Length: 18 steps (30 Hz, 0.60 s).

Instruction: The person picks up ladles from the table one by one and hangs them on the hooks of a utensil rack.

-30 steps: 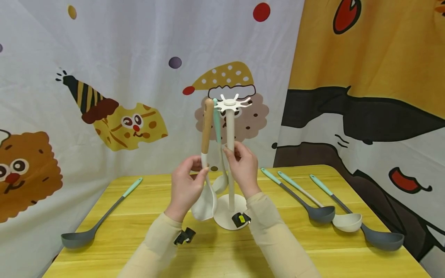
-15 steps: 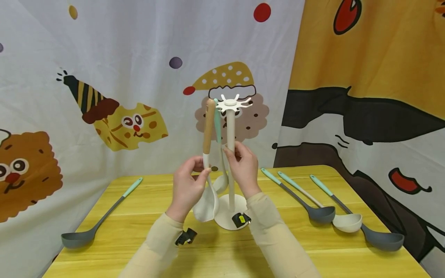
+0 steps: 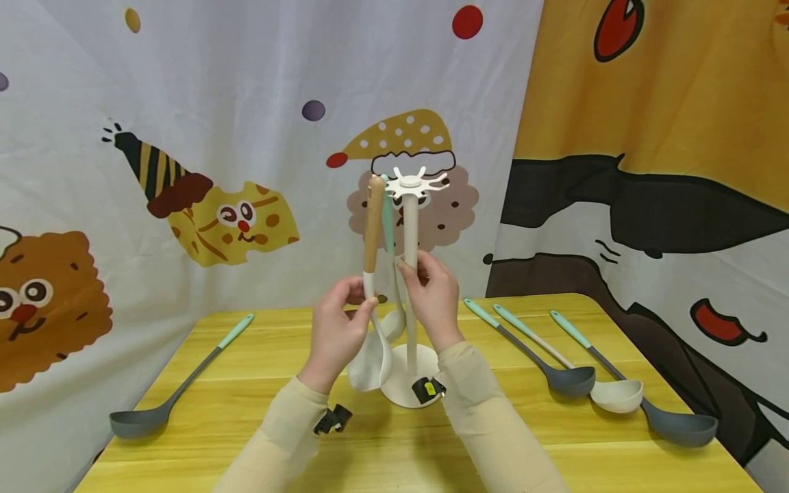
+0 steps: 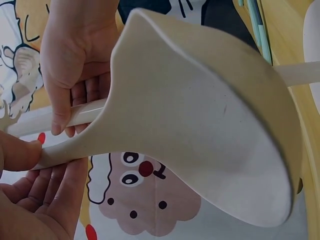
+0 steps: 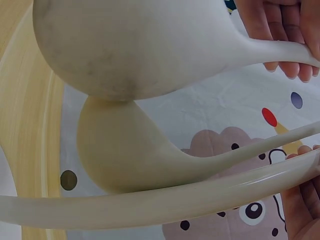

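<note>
My left hand (image 3: pixel 339 329) pinches the white neck of a ladle (image 3: pixel 372 226) that has a wooden handle. This ladle is nearly upright, its bowl (image 4: pixel 200 110) hanging low and large in the left wrist view. Its handle top is right at the left side of a white utensil stand (image 3: pixel 411 226) with a ring of hooks (image 3: pixel 411 183) on top. Around the stand's pole curl the fingers of my right hand (image 3: pixel 434 298). A second ladle (image 3: pixel 387 222), mint-handled, hangs on the stand's far left; its cream bowl (image 5: pixel 120 155) shows beside the pole in the right wrist view.
To the right on the wooden table (image 3: pixel 277 383) lie a grey ladle (image 3: pixel 570 380), a cream ladle (image 3: pixel 616 396) and another grey ladle (image 3: pixel 681 426), all mint-handled. One more grey ladle (image 3: pixel 142 422) lies at the left. A printed curtain (image 3: pixel 259 68) hangs behind.
My left hand has brought the wooden-handled ladle slightly to the right, closer to the stand. My right hand stays on the pole.
</note>
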Tool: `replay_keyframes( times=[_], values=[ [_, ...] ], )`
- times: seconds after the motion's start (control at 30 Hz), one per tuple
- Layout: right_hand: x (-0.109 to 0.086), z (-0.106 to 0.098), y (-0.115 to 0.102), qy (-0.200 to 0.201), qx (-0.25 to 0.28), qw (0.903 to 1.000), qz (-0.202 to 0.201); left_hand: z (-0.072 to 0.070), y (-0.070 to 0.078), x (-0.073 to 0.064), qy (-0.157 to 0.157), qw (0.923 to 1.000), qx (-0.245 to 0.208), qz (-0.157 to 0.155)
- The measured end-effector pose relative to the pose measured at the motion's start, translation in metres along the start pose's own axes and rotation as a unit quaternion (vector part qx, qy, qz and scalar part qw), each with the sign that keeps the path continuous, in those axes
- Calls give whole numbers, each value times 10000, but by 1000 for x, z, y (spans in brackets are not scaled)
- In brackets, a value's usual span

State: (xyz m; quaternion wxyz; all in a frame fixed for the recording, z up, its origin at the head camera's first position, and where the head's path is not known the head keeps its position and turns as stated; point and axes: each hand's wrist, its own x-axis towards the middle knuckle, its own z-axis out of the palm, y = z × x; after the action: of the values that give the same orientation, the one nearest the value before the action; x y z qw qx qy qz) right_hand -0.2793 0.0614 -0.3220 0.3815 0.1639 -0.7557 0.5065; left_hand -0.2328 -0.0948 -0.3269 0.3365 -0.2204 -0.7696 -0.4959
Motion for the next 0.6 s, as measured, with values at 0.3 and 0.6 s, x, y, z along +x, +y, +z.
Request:
replay_keyframes(
  times=[0.3,0.6],
  values=[
    [0,0,0,9,2,10000,14,2,0,0,-39,9998,-141,-121],
    [0,0,1,-7,9,10000,-4,6,-5,-1,-85,9997,-120,-219]
  ],
)
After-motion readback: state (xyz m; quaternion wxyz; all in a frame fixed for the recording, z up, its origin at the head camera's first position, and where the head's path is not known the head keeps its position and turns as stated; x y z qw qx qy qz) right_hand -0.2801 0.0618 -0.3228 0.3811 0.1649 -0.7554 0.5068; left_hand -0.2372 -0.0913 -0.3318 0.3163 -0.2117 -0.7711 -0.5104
